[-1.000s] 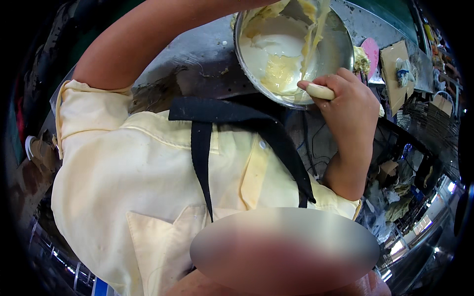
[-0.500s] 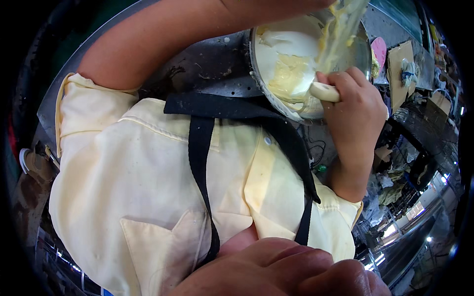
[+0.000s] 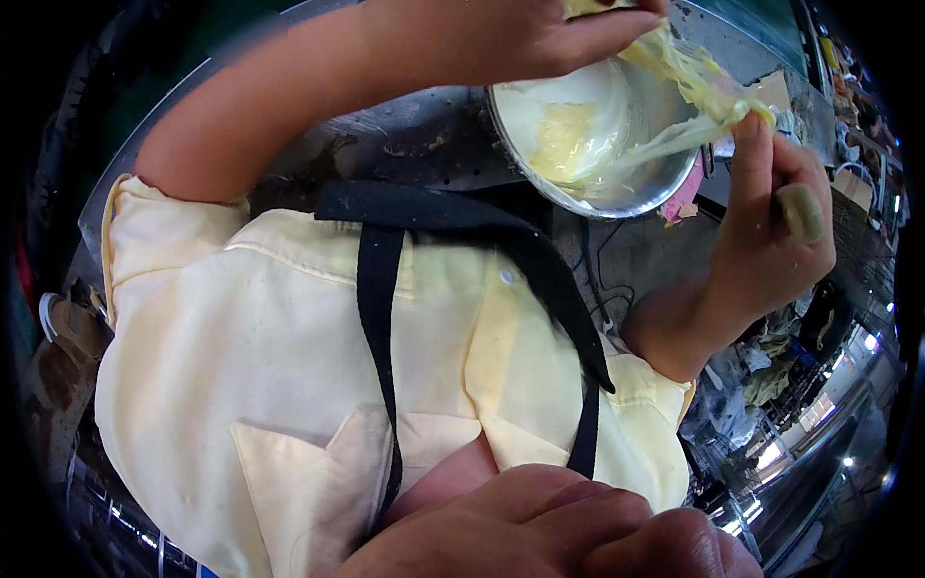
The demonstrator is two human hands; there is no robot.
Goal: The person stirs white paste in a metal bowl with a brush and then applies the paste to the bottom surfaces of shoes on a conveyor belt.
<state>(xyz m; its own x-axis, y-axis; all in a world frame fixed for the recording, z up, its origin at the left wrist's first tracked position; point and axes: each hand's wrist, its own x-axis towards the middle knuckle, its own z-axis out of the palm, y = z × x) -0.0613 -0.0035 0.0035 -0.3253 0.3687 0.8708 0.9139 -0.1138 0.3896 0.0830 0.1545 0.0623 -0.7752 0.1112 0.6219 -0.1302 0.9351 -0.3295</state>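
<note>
A round metal bowl (image 3: 665,204) sits at the upper middle, with a smooth white mass and a glossy yellow patch (image 3: 564,135) inside. Over its far rim, my left hand (image 3: 568,39) closes its fingers on one end of a sticky pale-yellow mass (image 3: 674,63). Stretched strands run from there to my right hand (image 3: 785,207), right of the bowl. The thumb and finger of that hand touch the strands. The curled fingers also wrap round a pale handle (image 3: 802,214); the rest of that tool is hidden. One whitish strand still hangs down into the bowl.
The bowl rests by a dark, smeared metal surface (image 3: 414,135). Something pink (image 3: 682,193) lies beyond its right rim. Cardboard, plastic bags (image 3: 718,409) and clutter fill the right side. Black straps (image 3: 381,337) hang over my cream shirt (image 3: 289,318).
My right hand has moved right, away from the bowl, keeping hold of the handle. My left hand shows more fully, and the sticky mass now stretches between both hands.
</note>
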